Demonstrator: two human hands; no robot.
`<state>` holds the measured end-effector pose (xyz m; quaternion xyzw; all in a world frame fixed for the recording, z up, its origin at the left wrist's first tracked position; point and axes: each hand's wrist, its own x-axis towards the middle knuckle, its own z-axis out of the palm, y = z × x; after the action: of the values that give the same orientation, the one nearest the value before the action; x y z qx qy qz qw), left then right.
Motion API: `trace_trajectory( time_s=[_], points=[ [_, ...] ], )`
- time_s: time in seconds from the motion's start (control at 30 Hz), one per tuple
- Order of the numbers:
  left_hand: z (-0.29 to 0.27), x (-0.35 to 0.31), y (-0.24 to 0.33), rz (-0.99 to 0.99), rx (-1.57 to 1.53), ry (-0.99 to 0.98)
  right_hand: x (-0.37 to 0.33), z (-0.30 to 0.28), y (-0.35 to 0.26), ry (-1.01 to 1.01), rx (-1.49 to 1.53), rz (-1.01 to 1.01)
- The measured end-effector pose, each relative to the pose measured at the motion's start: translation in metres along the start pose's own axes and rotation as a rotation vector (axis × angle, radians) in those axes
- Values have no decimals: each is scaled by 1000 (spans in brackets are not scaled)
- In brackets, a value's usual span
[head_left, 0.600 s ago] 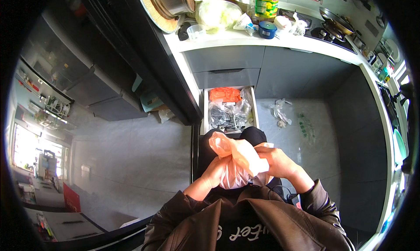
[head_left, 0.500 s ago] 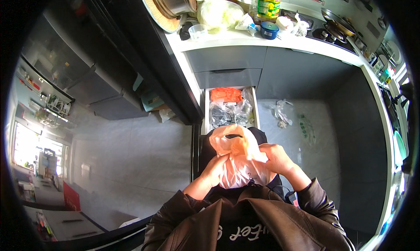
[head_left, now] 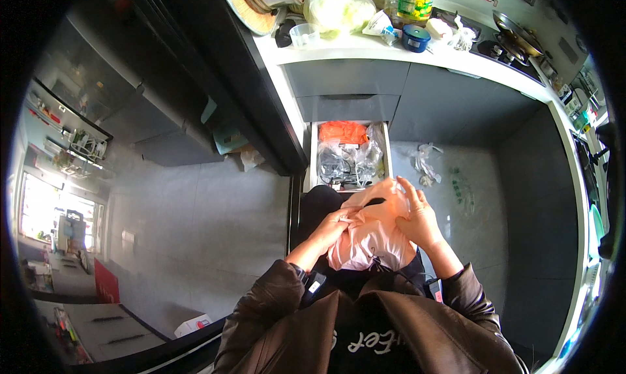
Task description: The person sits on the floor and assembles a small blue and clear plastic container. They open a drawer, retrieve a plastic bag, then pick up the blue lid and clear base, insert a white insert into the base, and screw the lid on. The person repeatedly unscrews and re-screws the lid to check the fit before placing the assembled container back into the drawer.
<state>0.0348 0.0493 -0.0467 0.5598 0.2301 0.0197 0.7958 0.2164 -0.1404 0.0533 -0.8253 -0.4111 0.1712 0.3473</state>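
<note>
A thin pale-orange plastic bag (head_left: 370,242) with a dark opening near its top lies bunched over my lap. My left hand (head_left: 331,229) is closed on its left side, pinching the plastic between thumb and fingers. At the bag's right edge, my right hand (head_left: 420,224) has its fingers stretched and apart from the thumb, touching the plastic. Just beyond the bag stands a pulled-out drawer (head_left: 389,153). In it are a folded orange bag (head_left: 343,133) and several crumpled clear bags (head_left: 352,162).
Clear plastic wrappings (head_left: 426,163) lie on the floor right of the drawer. On the white counter (head_left: 352,50) stand a blue-lidded jar (head_left: 416,39), an oil bottle (head_left: 415,1) and a bagged cabbage-like vegetable (head_left: 338,10). A dark door frame (head_left: 261,106) rises at the left.
My right hand has loosened from a closed grip, its fingers now spread upward. The bag has shifted slightly right and is less bunched at the top. My left hand still grips it.
</note>
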Motion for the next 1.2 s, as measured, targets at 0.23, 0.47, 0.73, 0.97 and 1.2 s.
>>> trace_trajectory(
  time_s=[0.23,0.47,0.73,0.97,1.2],
  points=[
    [-4,7,-12,-358,-541,-202,-2,-12,36,-74,-8,-160],
    [-7,14,-26,-464,-389,-215,1,-8,72,-270,139,-137],
    [-9,18,-44,-670,-481,-106,-11,-52,55,-784,-95,-103],
    [-12,5,-43,-585,-378,-111,-4,-32,49,-577,-243,-200],
    [-11,-45,-11,-167,-194,-182,-2,-44,42,-600,205,-117]
  ],
)
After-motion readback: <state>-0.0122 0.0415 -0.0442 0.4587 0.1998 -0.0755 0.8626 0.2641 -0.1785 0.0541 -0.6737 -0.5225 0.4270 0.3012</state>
